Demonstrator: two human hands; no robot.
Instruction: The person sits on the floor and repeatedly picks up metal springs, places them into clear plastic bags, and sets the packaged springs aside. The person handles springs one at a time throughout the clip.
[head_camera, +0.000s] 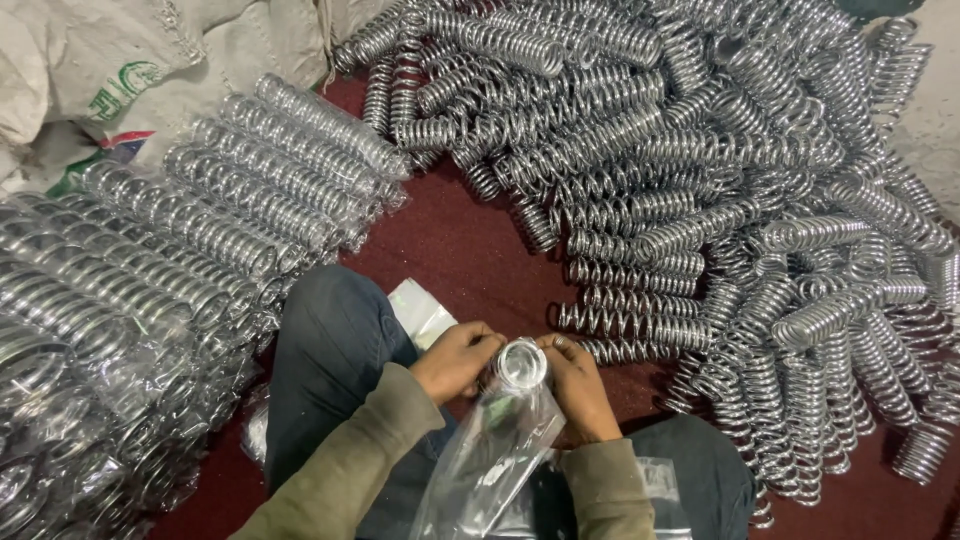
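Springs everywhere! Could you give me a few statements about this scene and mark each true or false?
1. Both hands hold one spring in a clear bag. True.
2. The loose springs lie to the person's left. False: they lie ahead and to the right; bagged springs are stacked on the left.
3. The floor is dark red. True.
4. The left hand rests on the knee. False: it grips the bag's mouth, opposite the right hand.
5. The springs are black. False: they are shiny silver.

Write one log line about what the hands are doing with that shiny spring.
left hand: grips clear bag mouth | right hand: grips bag mouth, spring inside | loose springs: heaped ahead | bagged springs: stacked left
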